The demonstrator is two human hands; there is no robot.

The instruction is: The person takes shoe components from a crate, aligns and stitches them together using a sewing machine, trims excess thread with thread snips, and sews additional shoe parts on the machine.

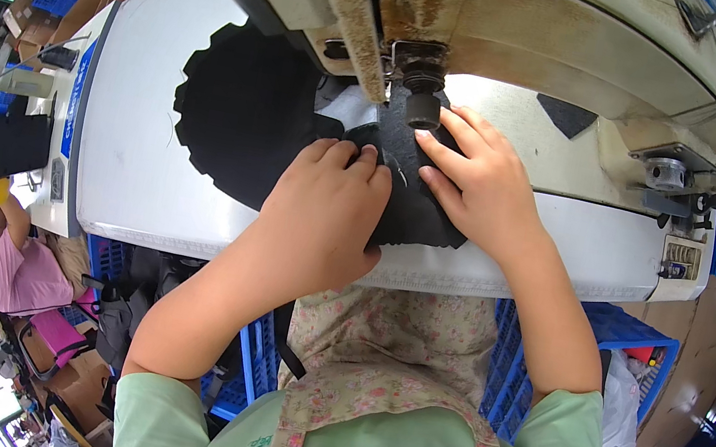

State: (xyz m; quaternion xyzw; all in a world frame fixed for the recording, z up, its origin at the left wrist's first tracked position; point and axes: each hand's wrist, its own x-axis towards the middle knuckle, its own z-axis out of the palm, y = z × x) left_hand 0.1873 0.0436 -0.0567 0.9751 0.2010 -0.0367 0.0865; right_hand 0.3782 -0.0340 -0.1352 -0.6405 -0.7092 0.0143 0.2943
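Left hand (324,201) presses on the black fabric (238,116), fingers bent and close together; whether it pinches a layer cannot be told. Recommended: light, even pressure, keeping the layers flat without dragging. Right hand (487,184), fingers slightly spread, lies on the fabric beside the dark cylindrical part (422,111) of the sewing machine (553,42). Recommended: guide gently, fingertips clear of that part.

The fabric lies between the left edge of the white worktop (123,173) and the right hand, reaching near the front edge. Its left portion is broad, rounded and notched; the right shows pale marks.
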